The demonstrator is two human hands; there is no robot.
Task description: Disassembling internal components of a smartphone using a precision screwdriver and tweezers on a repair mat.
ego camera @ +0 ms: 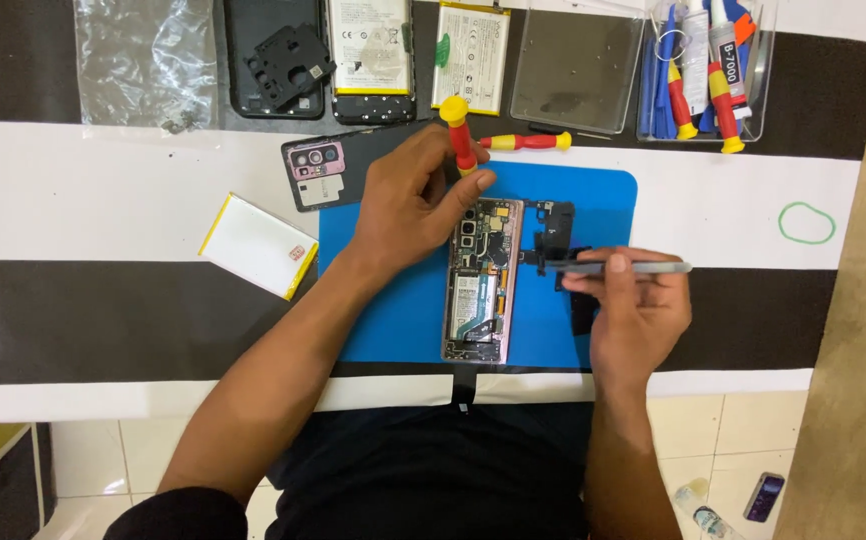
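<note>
The phone (pixel 483 280) lies opened on the blue mat (pixel 393 310), near its middle, with free mat on both sides. Its back is off, showing boards and a copper-coloured frame. The left hand (pixel 408 205) pinches a red-yellow screwdriver (pixel 461 140) at the phone's top edge. The right hand (pixel 638 310) pinches grey tweezers (pixel 613 267), pointing at the phone's right edge.

Striped table (pixel 103 310): blue mat (pixel 393 320), white battery (pixel 258 245).
</note>
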